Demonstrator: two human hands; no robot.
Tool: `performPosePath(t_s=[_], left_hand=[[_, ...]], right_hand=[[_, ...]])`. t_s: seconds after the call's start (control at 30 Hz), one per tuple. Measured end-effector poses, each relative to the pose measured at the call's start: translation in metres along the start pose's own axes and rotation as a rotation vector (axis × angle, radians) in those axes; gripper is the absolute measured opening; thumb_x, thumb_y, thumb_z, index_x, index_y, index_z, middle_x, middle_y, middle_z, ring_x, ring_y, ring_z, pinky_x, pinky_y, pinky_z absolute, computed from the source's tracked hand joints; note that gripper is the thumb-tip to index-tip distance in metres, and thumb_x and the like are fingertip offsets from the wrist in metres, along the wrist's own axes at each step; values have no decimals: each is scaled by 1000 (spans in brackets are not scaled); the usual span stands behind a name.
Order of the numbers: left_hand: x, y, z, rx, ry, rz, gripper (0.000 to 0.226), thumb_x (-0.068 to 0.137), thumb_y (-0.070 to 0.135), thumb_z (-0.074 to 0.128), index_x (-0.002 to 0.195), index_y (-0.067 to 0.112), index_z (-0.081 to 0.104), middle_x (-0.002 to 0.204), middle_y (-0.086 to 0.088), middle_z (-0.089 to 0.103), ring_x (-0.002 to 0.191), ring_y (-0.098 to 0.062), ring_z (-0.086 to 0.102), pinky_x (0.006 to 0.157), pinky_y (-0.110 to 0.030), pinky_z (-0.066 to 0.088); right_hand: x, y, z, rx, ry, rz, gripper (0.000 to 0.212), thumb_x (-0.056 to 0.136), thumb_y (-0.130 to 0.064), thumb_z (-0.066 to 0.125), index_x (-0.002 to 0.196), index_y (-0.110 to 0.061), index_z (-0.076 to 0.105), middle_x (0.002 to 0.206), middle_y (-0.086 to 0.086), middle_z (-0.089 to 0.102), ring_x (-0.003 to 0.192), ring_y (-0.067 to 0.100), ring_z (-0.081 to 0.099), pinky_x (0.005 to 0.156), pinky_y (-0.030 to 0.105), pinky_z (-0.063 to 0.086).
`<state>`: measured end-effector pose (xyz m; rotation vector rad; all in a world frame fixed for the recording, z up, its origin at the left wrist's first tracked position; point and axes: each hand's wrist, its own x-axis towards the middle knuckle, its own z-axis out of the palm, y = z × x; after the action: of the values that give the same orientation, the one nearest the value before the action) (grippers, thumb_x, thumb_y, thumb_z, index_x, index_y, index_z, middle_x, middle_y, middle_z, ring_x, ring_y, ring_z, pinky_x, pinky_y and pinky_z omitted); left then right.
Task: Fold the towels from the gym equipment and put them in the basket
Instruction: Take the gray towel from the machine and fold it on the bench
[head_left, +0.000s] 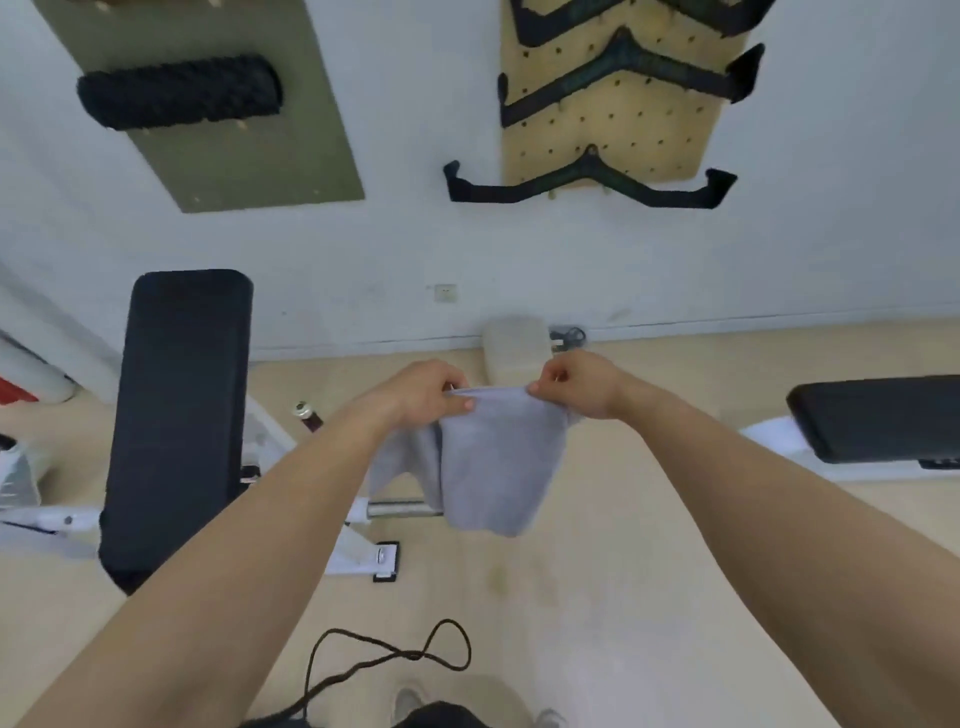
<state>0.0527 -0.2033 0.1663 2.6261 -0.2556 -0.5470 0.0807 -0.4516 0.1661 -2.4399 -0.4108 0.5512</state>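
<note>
A light grey towel (493, 462) hangs in the air in front of me, above the wooden floor. My left hand (426, 392) pinches its top edge at the left corner. My right hand (576, 384) pinches the same edge at the right corner. The top edge is stretched short between both hands, and the cloth droops in loose folds below, with a flap trailing down to the left. A pale beige basket (514, 348) stands on the floor by the wall, just behind my hands.
A black padded bench (176, 415) on a white frame stands at the left, another black bench (878, 415) at the right. A dark cord (395, 660) loops on the floor near my feet. Handles hang on a wall pegboard (613, 104).
</note>
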Motion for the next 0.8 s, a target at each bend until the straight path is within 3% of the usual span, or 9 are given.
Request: performPosePath(t_s=[0.1, 0.2, 0.33, 0.47, 0.53, 0.6, 0.8], left_hand=[[51, 73, 26, 100, -123, 82, 25, 95, 34, 62, 73, 26, 53, 73, 7, 52, 76, -17, 49, 57, -22, 31], [105, 147, 50, 175, -217, 185, 41, 98, 34, 59, 62, 23, 42, 63, 5, 43, 66, -17, 41, 52, -26, 25], [170, 247, 87, 237, -304, 335, 43, 100, 33, 57, 63, 20, 38, 64, 1, 40, 64, -17, 40, 52, -26, 25], [237, 344, 128, 276, -383, 442, 42, 98, 36, 57, 63, 22, 40, 67, 1, 45, 65, -18, 43, 57, -32, 28], [272, 389, 149, 281, -415, 483, 42, 98, 36, 57, 63, 19, 41, 67, -1, 45, 66, -21, 43, 57, -32, 28], [305, 432, 169, 270, -447, 503, 44, 98, 35, 58, 62, 18, 40, 63, 0, 41, 62, -19, 39, 55, -32, 27], [394, 549, 217, 259, -566, 575, 41, 97, 30, 60, 59, 21, 48, 56, 7, 41, 53, -10, 38, 48, -23, 29]], right_hand=[[-44, 70, -48, 33, 53, 90, 36, 91, -44, 66, 63, -23, 58, 65, -7, 56, 63, 8, 52, 57, 24, 38], [-88, 137, -85, 98, 113, 193, 43, 93, -45, 63, 67, -12, 57, 65, 2, 51, 63, 18, 45, 58, 29, 36], [-152, 223, -120, 179, 111, 370, 47, 91, -54, 61, 68, -13, 51, 68, 1, 46, 65, 17, 42, 61, 30, 34], [-205, 311, -152, 148, 102, 539, 31, 91, -45, 63, 71, -23, 56, 74, -6, 53, 70, 15, 49, 61, 26, 36], [-224, 357, -170, 106, 118, 631, 29, 95, -44, 58, 82, -18, 64, 83, -2, 60, 77, 19, 54, 66, 31, 41], [-242, 400, -191, 71, 142, 728, 40, 98, -47, 52, 90, -10, 65, 89, 5, 61, 82, 25, 55, 70, 32, 41], [-285, 504, -262, 164, 202, 907, 44, 97, -53, 51, 73, -18, 55, 76, 0, 55, 78, 24, 53, 64, 31, 38]])
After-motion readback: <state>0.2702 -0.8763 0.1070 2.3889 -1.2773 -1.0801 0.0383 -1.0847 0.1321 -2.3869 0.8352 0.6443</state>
